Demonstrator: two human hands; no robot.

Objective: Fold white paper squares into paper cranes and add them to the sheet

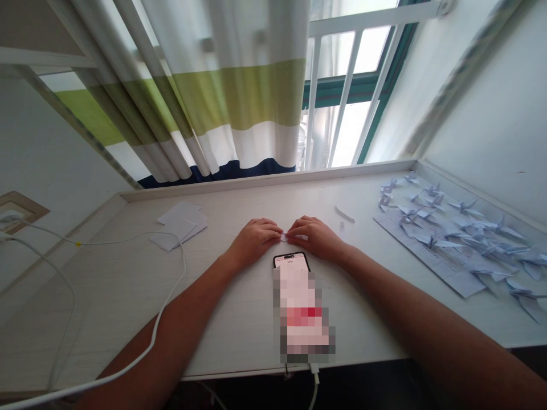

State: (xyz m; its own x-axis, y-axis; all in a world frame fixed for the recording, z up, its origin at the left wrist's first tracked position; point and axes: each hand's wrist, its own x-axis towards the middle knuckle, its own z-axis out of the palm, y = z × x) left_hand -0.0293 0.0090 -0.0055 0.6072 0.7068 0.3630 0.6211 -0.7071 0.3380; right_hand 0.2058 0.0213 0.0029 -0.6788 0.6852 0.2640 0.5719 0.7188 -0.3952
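Observation:
My left hand and my right hand meet at the middle of the white desk. Both press their fingertips onto a small piece of white paper that lies flat on the desk between them. Most of the paper is hidden under the fingers. A phone lies just in front of my hands, screen up, with a cable plugged into its near end.
A small stack of white paper sheets lies to the left. Several folded paper cranes cover a sheet at the right. A paper strip lies behind my right hand. A white cable loops across the left. Curtain and window stand behind.

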